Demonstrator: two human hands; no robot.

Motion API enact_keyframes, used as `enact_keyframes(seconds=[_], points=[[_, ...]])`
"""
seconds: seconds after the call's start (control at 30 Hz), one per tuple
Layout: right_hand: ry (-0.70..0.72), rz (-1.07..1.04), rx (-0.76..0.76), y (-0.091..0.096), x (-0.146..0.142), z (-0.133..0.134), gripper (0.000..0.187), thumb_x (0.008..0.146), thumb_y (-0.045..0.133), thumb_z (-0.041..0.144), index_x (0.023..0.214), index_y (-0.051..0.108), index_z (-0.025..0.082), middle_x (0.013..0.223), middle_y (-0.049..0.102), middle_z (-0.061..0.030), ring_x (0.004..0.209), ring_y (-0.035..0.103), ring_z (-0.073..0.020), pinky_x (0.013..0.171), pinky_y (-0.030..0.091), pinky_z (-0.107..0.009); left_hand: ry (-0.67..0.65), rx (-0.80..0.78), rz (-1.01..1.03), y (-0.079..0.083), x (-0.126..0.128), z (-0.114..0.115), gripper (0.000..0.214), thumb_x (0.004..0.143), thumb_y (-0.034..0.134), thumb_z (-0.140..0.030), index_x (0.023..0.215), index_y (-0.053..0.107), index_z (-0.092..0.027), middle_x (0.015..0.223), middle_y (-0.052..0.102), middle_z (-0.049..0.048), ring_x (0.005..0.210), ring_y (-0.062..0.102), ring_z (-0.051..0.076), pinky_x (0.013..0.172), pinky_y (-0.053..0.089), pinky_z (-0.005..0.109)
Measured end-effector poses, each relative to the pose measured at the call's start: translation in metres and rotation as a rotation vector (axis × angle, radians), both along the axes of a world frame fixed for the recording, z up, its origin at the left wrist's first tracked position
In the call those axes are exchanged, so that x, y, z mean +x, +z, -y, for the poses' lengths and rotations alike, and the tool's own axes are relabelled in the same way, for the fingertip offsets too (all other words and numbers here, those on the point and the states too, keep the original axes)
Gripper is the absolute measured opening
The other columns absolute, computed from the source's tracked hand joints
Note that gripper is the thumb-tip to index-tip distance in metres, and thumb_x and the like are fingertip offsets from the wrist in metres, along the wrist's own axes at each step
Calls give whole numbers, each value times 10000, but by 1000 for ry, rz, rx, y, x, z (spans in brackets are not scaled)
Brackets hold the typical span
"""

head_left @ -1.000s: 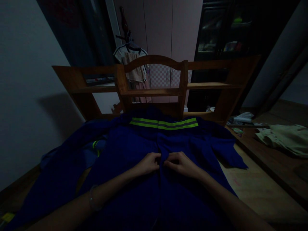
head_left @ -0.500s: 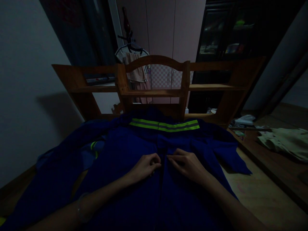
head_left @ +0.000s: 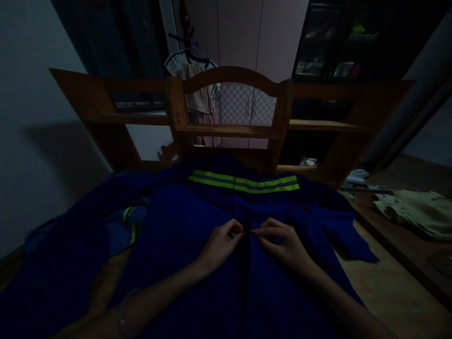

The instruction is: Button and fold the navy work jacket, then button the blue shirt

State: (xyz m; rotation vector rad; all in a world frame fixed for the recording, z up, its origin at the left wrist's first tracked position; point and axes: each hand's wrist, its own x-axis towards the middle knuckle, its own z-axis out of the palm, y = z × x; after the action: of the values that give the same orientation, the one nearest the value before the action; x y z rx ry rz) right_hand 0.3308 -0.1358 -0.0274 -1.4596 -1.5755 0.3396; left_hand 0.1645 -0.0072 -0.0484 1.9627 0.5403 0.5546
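A dark blue work garment (head_left: 183,221) with a yellow-green reflective band (head_left: 243,182) lies spread flat on a wooden surface in dim light. My left hand (head_left: 222,242) rests on its middle seam with the fingers curled and pinching the cloth edge. My right hand (head_left: 282,242) sits just across the seam, its fingers pinched on the opposite edge of cloth. The two hands almost touch at the centre opening. A clear bangle (head_left: 125,313) circles my left wrist.
A wooden headboard with shelves (head_left: 229,127) stands right behind the garment. Clothes hang on a hanger (head_left: 192,80) beyond it, before pale wardrobe doors. A light green cloth (head_left: 413,209) lies on the wooden floor at the right. A wall runs along the left.
The view has tilted and drawn closer to the headboard. Both hands have moved slightly right and up along the centre seam, still pinching the cloth.
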Motion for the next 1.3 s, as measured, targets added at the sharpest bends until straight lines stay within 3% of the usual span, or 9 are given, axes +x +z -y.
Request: enact_keyframes(seconds=[0.23, 0.4, 0.83, 1.1, 1.3], points=[[0, 31, -49, -5, -7, -5, 166, 893, 559, 244, 967, 705, 217, 889, 615, -46, 788, 606, -144, 681, 477, -239, -57, 93, -17, 8, -6, 4, 167, 810, 485, -144, 906, 611, -196, 841, 654, -8, 740, 594, 120, 672, 426, 212], [13, 21, -55, -7, -8, -7, 149, 893, 567, 270, 939, 698, 216, 894, 622, -43, 793, 609, -148, 689, 479, -247, -29, 145, -14, 10, -7, 8, 143, 829, 489, -165, 897, 611, -196, 825, 656, -2, 730, 603, 131, 666, 429, 221], [-69, -33, -242, -8, -12, -9, 123, 868, 596, 314, 893, 641, 203, 772, 632, 3, 654, 567, -120, 573, 415, -224, -65, -40, 50, 7, -7, 10, 128, 870, 486, -246, 917, 590, -190, 879, 643, 14, 808, 617, 144, 690, 477, 222], [-62, -30, -220, -15, -12, -10, 83, 847, 613, 269, 877, 631, 194, 733, 617, 10, 625, 543, -107, 549, 392, -208, -80, -170, 75, 2, -4, 4, 162, 866, 522, -317, 892, 588, -171, 816, 632, 7, 773, 607, 136, 679, 452, 218], [-42, 19, -201, -14, -15, -11, 50, 836, 620, 235, 864, 617, 194, 751, 610, 10, 642, 548, -108, 568, 396, -210, -67, -161, 63, -9, -1, 2, 114, 811, 564, -251, 891, 576, -170, 827, 626, 7, 782, 604, 141, 676, 444, 223]])
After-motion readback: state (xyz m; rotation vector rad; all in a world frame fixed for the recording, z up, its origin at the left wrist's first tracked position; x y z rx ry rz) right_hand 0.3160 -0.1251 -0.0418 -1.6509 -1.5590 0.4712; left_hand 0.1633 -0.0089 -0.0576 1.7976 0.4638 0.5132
